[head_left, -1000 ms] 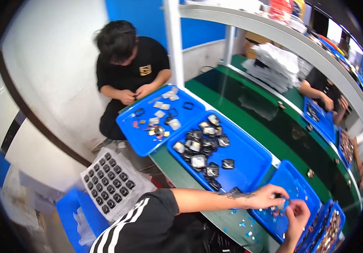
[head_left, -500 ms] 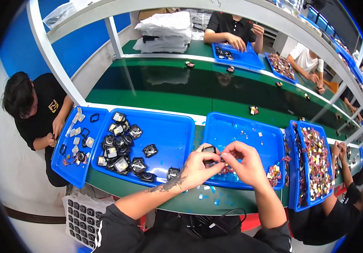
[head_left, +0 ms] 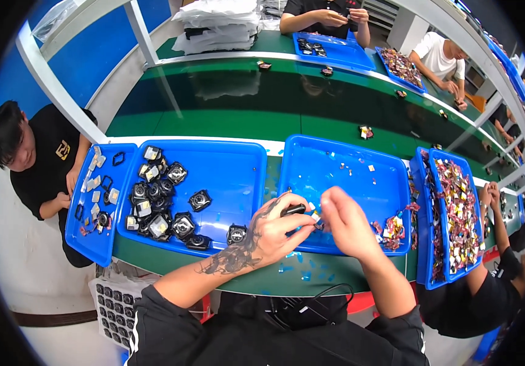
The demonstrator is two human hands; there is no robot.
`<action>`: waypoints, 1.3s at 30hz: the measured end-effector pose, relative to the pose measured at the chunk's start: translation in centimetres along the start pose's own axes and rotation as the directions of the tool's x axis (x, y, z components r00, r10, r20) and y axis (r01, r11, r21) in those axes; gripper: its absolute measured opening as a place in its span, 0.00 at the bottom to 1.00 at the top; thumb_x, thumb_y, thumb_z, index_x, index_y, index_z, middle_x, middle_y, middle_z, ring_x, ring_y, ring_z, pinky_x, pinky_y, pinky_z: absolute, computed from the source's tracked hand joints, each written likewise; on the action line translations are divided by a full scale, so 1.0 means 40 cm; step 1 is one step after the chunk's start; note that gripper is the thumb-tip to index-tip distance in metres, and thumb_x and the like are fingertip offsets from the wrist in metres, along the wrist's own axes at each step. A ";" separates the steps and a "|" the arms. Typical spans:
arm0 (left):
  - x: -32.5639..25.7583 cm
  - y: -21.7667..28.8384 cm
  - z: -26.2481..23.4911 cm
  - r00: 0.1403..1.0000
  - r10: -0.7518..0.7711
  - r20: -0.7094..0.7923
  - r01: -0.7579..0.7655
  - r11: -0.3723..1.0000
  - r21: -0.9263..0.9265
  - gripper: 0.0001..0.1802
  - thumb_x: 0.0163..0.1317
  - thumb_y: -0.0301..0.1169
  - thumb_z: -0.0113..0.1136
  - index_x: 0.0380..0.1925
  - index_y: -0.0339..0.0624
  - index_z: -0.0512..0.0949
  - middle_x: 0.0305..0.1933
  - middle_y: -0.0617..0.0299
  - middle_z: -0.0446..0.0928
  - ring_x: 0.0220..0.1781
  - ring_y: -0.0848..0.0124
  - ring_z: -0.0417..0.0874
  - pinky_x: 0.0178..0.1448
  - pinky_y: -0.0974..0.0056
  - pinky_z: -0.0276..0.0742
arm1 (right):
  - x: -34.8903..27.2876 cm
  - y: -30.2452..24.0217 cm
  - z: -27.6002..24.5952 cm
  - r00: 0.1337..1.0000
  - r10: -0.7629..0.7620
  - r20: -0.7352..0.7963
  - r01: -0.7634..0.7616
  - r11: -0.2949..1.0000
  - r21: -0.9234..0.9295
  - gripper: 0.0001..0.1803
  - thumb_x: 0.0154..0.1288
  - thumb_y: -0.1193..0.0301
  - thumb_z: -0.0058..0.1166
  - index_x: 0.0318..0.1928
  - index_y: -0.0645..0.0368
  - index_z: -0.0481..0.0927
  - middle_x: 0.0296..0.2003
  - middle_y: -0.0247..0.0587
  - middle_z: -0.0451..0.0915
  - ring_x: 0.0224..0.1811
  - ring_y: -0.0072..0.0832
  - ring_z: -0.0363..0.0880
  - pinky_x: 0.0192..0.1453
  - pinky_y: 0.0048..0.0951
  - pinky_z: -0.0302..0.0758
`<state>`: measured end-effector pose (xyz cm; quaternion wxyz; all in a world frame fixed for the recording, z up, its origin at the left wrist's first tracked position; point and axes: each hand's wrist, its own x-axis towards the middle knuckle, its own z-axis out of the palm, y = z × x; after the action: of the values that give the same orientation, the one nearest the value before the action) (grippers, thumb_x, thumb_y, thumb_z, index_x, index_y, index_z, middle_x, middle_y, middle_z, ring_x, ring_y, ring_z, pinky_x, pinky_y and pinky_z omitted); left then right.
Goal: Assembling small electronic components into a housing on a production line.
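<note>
My left hand [head_left: 275,228] is closed round a small black case [head_left: 293,210], holding it over the front edge of the right-hand blue tray [head_left: 343,145]. A small pale piece [head_left: 316,217] shows just past its fingertips. Close beside it is my right hand [head_left: 351,229], slightly blurred, its fingers drawn together; anything in them is hidden. Red and yellow small wired parts [head_left: 392,233] lie in that tray's near right corner. To the left, another blue tray [head_left: 229,149] holds several black square cases [head_left: 182,226], some with pale faces.
Stacked blue trays [head_left: 426,256] full of wired parts [head_left: 458,207] stand at right. Beyond runs a green conveyor [head_left: 226,116] with scattered parts. Blue scraps [head_left: 302,267] dot the bench edge. A person [head_left: 39,152] sits at left by a small tray [head_left: 101,235]; others work across the belt.
The view has shifted, so the trays sit higher and further left. My right hand has drawn slightly away from the black case, and my left hand has turned with it.
</note>
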<state>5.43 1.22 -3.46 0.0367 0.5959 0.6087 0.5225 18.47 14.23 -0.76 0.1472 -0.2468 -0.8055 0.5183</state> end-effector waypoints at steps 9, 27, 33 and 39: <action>0.000 -0.024 0.056 0.946 -0.325 0.016 0.290 0.821 -0.493 0.08 0.54 0.24 0.67 0.35 0.38 0.82 0.41 0.58 0.77 0.47 0.68 0.77 0.45 0.67 0.78 | -0.043 0.002 0.002 0.988 -0.139 -0.073 0.152 0.962 0.229 0.09 0.62 0.84 0.53 0.43 0.67 0.78 0.39 0.42 0.77 0.36 0.23 0.79 0.39 0.24 0.77; 0.031 -0.008 -0.020 0.983 -0.163 -0.088 0.142 0.968 -0.206 0.12 0.61 0.25 0.57 0.46 0.41 0.78 0.50 0.55 0.76 0.53 0.58 0.78 0.52 0.60 0.74 | -0.048 -0.023 0.021 0.978 -0.182 -0.098 0.197 0.967 0.162 0.05 0.64 0.80 0.56 0.41 0.64 0.79 0.41 0.40 0.79 0.36 0.20 0.76 0.38 0.20 0.74; 0.030 -0.018 -0.009 0.954 -0.282 0.100 0.299 0.911 -0.283 0.10 0.59 0.27 0.61 0.41 0.41 0.82 0.35 0.56 0.82 0.34 0.66 0.84 0.40 0.62 0.78 | -0.043 -0.081 0.020 0.929 -0.269 -0.255 0.242 0.961 -0.132 0.05 0.57 0.84 0.57 0.35 0.67 0.83 0.35 0.43 0.79 0.33 0.26 0.79 0.34 0.22 0.77; 0.009 -0.016 -0.031 0.746 -0.577 0.333 0.556 0.265 -0.787 0.17 0.67 0.27 0.57 0.53 0.31 0.76 0.49 0.57 0.80 0.49 0.72 0.82 0.52 0.67 0.82 | -0.041 -0.054 0.059 0.970 -0.171 -0.170 0.181 0.982 0.047 0.09 0.60 0.82 0.58 0.41 0.65 0.84 0.30 0.42 0.81 0.30 0.23 0.79 0.35 0.22 0.74</action>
<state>4.05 0.93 -3.14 0.5010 0.2336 0.4406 0.7073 18.15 10.80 0.24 0.2665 -0.2119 -0.7927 0.5056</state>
